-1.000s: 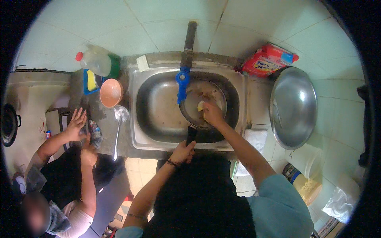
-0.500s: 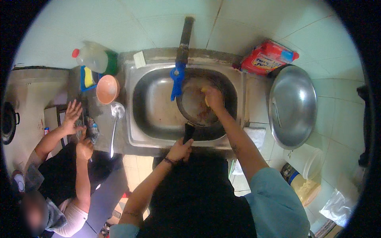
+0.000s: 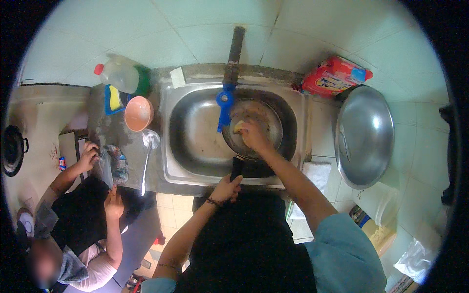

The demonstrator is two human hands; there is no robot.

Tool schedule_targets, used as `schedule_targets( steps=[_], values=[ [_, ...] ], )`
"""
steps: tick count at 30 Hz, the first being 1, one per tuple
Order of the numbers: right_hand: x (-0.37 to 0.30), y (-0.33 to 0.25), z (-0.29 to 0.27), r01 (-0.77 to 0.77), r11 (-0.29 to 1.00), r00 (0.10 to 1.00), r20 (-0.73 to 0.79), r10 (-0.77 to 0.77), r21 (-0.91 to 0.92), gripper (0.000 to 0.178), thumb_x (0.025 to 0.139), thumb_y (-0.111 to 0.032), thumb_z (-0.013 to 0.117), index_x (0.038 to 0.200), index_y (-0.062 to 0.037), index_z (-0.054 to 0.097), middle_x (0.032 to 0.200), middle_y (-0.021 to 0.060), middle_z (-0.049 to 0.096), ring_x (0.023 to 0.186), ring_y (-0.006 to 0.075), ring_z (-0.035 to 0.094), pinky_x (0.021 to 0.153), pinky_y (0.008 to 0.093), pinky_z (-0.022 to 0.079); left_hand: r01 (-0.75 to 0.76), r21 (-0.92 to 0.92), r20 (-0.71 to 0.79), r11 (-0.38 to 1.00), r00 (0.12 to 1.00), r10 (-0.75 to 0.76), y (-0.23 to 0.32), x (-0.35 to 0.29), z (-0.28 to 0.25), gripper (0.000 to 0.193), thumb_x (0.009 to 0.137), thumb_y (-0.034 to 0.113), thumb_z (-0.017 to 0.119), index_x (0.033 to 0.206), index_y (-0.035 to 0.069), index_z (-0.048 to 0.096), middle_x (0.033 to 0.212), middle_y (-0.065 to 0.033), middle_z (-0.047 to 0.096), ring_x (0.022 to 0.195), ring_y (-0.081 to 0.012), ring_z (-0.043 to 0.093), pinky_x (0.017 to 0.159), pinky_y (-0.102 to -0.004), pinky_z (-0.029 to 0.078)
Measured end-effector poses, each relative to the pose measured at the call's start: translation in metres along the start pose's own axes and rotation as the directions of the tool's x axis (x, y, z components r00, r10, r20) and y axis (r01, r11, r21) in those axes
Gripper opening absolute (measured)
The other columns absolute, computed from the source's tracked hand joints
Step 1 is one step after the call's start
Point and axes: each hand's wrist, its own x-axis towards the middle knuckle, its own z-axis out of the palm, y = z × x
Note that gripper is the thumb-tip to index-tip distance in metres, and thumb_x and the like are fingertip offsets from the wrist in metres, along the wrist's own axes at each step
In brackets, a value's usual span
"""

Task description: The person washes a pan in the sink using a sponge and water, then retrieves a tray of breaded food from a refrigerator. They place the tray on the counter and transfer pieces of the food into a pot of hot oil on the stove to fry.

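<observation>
While our left hand (image 3: 228, 189) grips the black handle (image 3: 237, 168) at the near edge of the sink (image 3: 195, 151), our right hand (image 3: 255, 136) is closed around a small yellow sponge (image 3: 239, 127) and seems to press it to the inside of the pan (image 3: 267, 119). The pan sits in the right part of the sink, its handle pointing toward us and its left side just beside the end of the blue tap (image 3: 225, 102). We judge the scrubbing to be under way but unfinished: brownish marks show on the pan's inner face beyond our right fingers, and the patch beneath that hand is hidden, so we cannot tell how clean it is. We make out no stream of water, and nothing shows us that any rinsing is done. On the worktop (image 3: 134, 161) to our left, an orange bowl (image 3: 139, 114) and a long spoon (image 3: 145, 168) lie well apart from our hands; whether they are washed or waiting, we cannot say. To the right of the sink we see a shiny metal basin (image 3: 366, 141), untouched by either hand. Farther left, a co-worker's hands (image 3: 89, 156) are busy at a clear bag (image 3: 106, 166), apart from our scrubbing.
</observation>
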Motion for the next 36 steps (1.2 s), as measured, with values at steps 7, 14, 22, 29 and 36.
schedule_targets(
  steps=[7, 14, 22, 29, 36],
  values=[
    [0.013, 0.005, -0.011, -0.173, 0.975, 0.983, -0.036, 0.180, 0.141, 0.021, 0.076, -0.020, 0.060, 0.092, -0.0083, 0.068, 0.090, 0.0176, 0.064, 0.085, 0.0336, 0.061, 0.079, 0.0434, 0.047, 0.007, 0.024, -0.047, 1.000, 0.999, -0.006, -0.006, 0.002, 0.001, 0.033, 0.088, 0.037, 0.057, 0.095, 0.008, 0.044, 0.060, 0.0005, 0.044, 0.043, -0.0099, 0.040, 0.036, -0.0261, 0.034],
    [0.010, 0.015, 0.008, -0.061, 0.996, 0.998, 0.029, 0.063, -0.071, 0.021, 0.080, -0.020, 0.054, 0.091, -0.0067, 0.066, 0.086, 0.0184, 0.064, 0.081, 0.0324, 0.062, 0.075, 0.0424, 0.049, -0.033, 0.016, 0.052, 0.999, 0.998, 0.032, -0.013, 0.011, -0.004, 0.068, 0.087, 0.036, 0.059, 0.131, -0.003, 0.025, 0.064, -0.0031, 0.048, 0.044, -0.0115, 0.043, 0.036, -0.0278, 0.037],
    [0.008, 0.049, -0.025, -0.186, 0.972, 0.953, 0.215, 0.213, -0.141, 0.019, 0.079, -0.006, 0.048, 0.089, -0.0018, 0.063, 0.093, 0.0210, 0.062, 0.089, 0.0369, 0.060, 0.077, 0.0445, 0.048, 0.007, -0.038, 0.020, 0.999, 1.000, -0.006, -0.012, 0.010, 0.000, 0.070, 0.087, 0.035, 0.059, 0.133, -0.003, 0.023, 0.064, -0.0030, 0.047, 0.045, -0.0111, 0.043, 0.037, -0.0276, 0.037],
    [-0.043, 0.053, -0.054, -0.114, 0.969, 0.866, 0.456, 0.204, -0.217, 0.015, 0.075, -0.004, 0.056, 0.088, 0.0012, 0.061, 0.094, 0.0237, 0.061, 0.087, 0.0374, 0.061, 0.076, 0.0457, 0.049, 0.001, -0.041, 0.013, 0.999, 1.000, 0.000, -0.012, 0.009, 0.005, 0.069, 0.088, 0.032, 0.057, 0.135, -0.003, 0.021, 0.063, -0.0031, 0.046, 0.045, -0.0112, 0.042, 0.037, -0.0277, 0.036],
    [-0.002, 0.056, -0.033, -0.174, 0.976, 0.971, 0.142, 0.192, -0.130, 0.019, 0.078, -0.006, 0.052, 0.094, -0.0004, 0.062, 0.097, 0.0239, 0.060, 0.090, 0.0363, 0.061, 0.076, 0.0459, 0.050, 0.017, -0.028, 0.006, 0.999, 1.000, -0.017, -0.004, 0.005, 0.008, 0.066, 0.088, 0.030, 0.057, 0.135, -0.001, 0.021, 0.063, -0.0025, 0.044, 0.044, -0.0106, 0.039, 0.036, -0.0270, 0.035]
  ],
)
